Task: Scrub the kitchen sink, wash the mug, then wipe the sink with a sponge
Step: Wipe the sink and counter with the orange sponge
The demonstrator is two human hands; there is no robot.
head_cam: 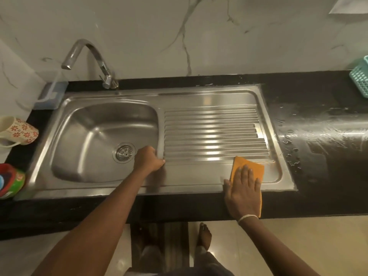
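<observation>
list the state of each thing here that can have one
faucet: off, no water running
sink: basin empty, drain strainer in place
mug: lying on its side on the counter
orange sponge: flat on the drainboard
right hand: pressing the sponge
left hand: gripping the basin edge

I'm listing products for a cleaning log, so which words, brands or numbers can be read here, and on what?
No text can be read.
Red and green container: its label is coloured but too blurred to read.
Mug: only a red flower pattern, no words.
Orange sponge, sink, tap, teal basket: no visible markings.
</observation>
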